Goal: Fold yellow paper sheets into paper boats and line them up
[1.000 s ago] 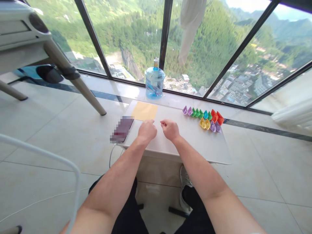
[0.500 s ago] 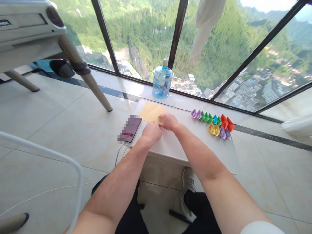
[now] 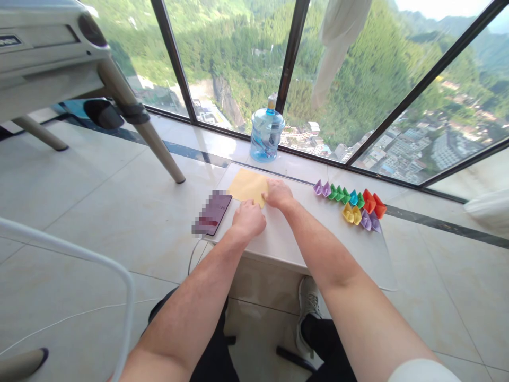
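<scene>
A yellow paper sheet (image 3: 245,184) lies flat at the far left of a small white table (image 3: 318,244). My left hand (image 3: 248,220) is curled at the sheet's near right corner, fingertips pinching its edge. Just beyond it, my right hand (image 3: 278,193) grips the sheet's right edge with its fingertips. A row of small folded paper boats (image 3: 350,201) in purple, green, blue, red and yellow sits at the table's far right, clear of both hands.
A dark phone (image 3: 212,213) with a cable lies on the table's left edge next to the sheet. A blue water jug (image 3: 266,132) stands on the sill by the glass wall. A slanted furniture leg (image 3: 139,122) is at left, a white tube (image 3: 99,260) near left.
Both hands went forward from the bare middle of the table to the yellow sheet. The right hand then slid along to the sheet's right edge while the left stayed at the near corner.
</scene>
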The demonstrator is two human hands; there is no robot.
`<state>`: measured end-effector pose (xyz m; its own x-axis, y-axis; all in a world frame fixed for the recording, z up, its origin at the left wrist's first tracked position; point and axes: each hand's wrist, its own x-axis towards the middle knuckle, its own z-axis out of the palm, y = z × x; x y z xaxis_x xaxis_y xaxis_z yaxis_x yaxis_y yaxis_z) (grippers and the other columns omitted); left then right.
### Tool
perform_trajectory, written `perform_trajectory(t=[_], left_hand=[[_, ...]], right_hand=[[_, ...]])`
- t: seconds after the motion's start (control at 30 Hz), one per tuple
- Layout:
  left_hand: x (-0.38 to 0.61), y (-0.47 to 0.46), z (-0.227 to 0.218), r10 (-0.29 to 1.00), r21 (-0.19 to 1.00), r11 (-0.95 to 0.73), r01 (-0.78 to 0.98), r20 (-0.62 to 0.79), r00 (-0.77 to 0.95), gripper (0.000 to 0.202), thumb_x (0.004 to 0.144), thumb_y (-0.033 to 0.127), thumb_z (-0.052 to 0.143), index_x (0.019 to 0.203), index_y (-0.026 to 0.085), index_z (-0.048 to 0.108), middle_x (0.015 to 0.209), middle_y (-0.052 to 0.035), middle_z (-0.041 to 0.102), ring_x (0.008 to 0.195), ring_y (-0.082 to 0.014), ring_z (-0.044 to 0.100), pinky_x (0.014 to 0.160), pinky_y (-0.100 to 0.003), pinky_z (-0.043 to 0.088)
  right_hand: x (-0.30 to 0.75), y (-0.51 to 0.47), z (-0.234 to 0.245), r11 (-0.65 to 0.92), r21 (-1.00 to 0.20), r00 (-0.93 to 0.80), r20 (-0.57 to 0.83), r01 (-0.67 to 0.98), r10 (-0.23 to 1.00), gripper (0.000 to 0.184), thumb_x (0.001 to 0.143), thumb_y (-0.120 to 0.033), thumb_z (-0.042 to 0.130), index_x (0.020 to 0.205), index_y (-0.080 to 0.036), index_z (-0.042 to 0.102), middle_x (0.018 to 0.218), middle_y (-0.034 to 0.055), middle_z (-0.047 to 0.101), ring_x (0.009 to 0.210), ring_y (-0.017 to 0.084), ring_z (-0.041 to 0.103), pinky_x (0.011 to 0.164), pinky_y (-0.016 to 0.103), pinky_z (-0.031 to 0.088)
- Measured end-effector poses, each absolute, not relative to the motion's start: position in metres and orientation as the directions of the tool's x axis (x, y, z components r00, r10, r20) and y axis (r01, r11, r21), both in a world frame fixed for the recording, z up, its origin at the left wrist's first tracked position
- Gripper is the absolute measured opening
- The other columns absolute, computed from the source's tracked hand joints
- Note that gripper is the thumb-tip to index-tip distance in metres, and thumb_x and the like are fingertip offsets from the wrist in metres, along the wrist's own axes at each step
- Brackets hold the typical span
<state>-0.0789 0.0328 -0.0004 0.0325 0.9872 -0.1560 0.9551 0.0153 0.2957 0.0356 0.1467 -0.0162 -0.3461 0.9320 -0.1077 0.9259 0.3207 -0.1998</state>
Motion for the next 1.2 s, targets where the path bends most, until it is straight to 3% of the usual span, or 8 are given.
perform_trajectory(t=[0.13, 0.23, 0.53, 0.9, 1.2], left_hand=[[-0.079, 0.032, 0.002, 0.985, 0.293, 0.017, 0.956, -0.169, 0.034, 0.039, 0.091, 0.030, 0.049, 0.117, 0.011, 0.071, 0.132, -0.0193, 0.063, 0.130, -0.0337, 0.052, 0.106, -0.041, 0.046], [-0.078, 0.031, 0.004, 0.985, 0.289, 0.013, 0.957, -0.170, 0.039, 0.041, 0.090, 0.031, 0.051, 0.118, 0.009, 0.070, 0.131, -0.0213, 0.062, 0.130, -0.0350, 0.052, 0.106, -0.042, 0.045], [-0.077, 0.031, 0.005, 0.982, 0.289, 0.019, 0.957, -0.184, 0.036, 0.041, 0.089, 0.034, 0.055, 0.120, 0.010, 0.068, 0.133, -0.0220, 0.061, 0.130, -0.0342, 0.052, 0.105, -0.039, 0.044], [-0.076, 0.030, 0.009, 0.976, 0.278, 0.023, 0.960, -0.213, 0.038, 0.041, 0.090, 0.032, 0.054, 0.122, 0.009, 0.067, 0.133, -0.0219, 0.061, 0.131, -0.0343, 0.051, 0.107, -0.040, 0.043], [-0.076, 0.030, 0.010, 0.975, 0.288, 0.025, 0.957, -0.217, 0.040, 0.043, 0.090, 0.033, 0.055, 0.122, 0.009, 0.066, 0.133, -0.0226, 0.060, 0.131, -0.0349, 0.050, 0.108, -0.040, 0.042]], right_hand=[[0.035, 0.149, -0.013, 0.329, -0.182, -0.350, -0.098, 0.927, 0.932, 0.042, 0.089, -0.037, 0.061, 0.127, -0.019, 0.062, 0.129, 0.0123, 0.069, 0.126, 0.030, 0.057, 0.105, 0.042, 0.047], [0.032, 0.160, -0.013, 0.319, -0.192, -0.338, -0.072, 0.928, 0.938, 0.040, 0.090, -0.039, 0.061, 0.124, -0.018, 0.064, 0.131, 0.0125, 0.068, 0.126, 0.030, 0.056, 0.107, 0.041, 0.045], [0.015, 0.188, -0.018, 0.349, -0.185, -0.371, -0.103, 0.919, 0.923, 0.052, 0.086, -0.040, 0.066, 0.133, -0.018, 0.059, 0.138, 0.0164, 0.062, 0.129, 0.034, 0.055, 0.108, 0.045, 0.045], [0.014, 0.190, -0.019, 0.373, -0.186, -0.392, -0.081, 0.909, 0.916, 0.052, 0.083, -0.037, 0.068, 0.131, -0.020, 0.061, 0.134, 0.0138, 0.063, 0.126, 0.030, 0.057, 0.107, 0.040, 0.046], [0.013, 0.188, -0.019, 0.340, -0.267, -0.360, -0.029, 0.902, 0.932, 0.057, 0.078, -0.032, 0.073, 0.132, -0.019, 0.062, 0.137, 0.0134, 0.057, 0.129, 0.028, 0.055, 0.110, 0.036, 0.045]])
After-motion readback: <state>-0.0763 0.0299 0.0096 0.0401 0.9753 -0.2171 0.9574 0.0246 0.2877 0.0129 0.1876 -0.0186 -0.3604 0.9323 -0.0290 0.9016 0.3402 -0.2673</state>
